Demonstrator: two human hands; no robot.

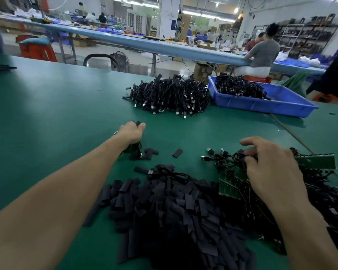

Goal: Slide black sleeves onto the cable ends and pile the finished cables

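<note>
Fingers (141, 125) of your left hand (132, 132) are curling round a black sleeved cable (135, 151) dangling over the green table (66, 114); right hand (269, 172) is grabbing the tangled black wire heap (228, 158). Probably limp and light, so try gripping by the plug.

No lettering, label or number is legible; the cardboard box (201, 71) at upper middle shows only blur.

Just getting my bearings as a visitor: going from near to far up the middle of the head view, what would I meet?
sleeve pile → loose sleeve → cable pile → long bench
</note>
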